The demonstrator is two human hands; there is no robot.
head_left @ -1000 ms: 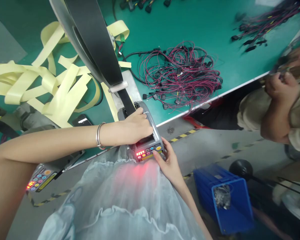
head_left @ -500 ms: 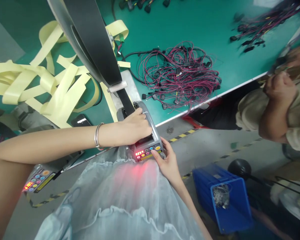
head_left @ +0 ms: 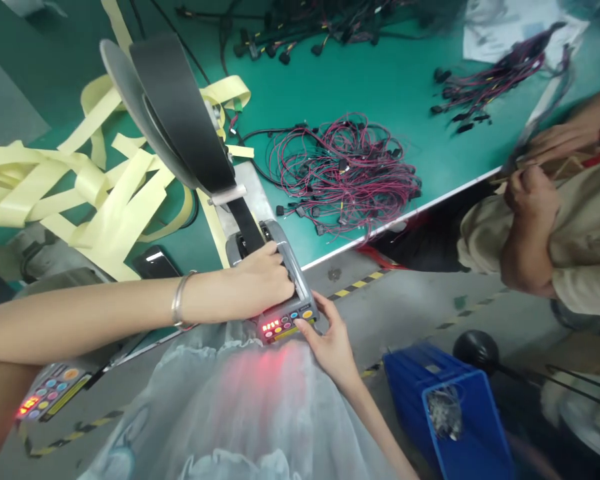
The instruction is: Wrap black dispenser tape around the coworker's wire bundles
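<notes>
A grey electric tape dispenser (head_left: 291, 263) stands at the bench edge, its red digits lit beside coloured buttons. From a large roll of black tape (head_left: 180, 107) above, a strip runs down into the machine. My left hand (head_left: 255, 283), with a bangle on the wrist, is closed over the dispenser's top opening. Its fingers curl down inside, so what they hold is hidden. Around the front right corner of the dispenser, my right hand (head_left: 330, 337) has its thumb at the button panel and its fingers against the side.
Pale yellow strips (head_left: 95, 193) and a dark phone (head_left: 156, 263) lie left on the green bench (head_left: 400, 87). A tangle of red-and-black wires (head_left: 350, 177) lies right. A co-worker's hands (head_left: 535, 187) are far right. A blue bin (head_left: 415, 400) stands on the floor. Another lit dispenser (head_left: 55, 393) is lower left.
The view has shifted, showing more of the bench's far side. Both my hands stay at the dispenser in nearly the same pose. The co-worker's hands have moved slightly.
</notes>
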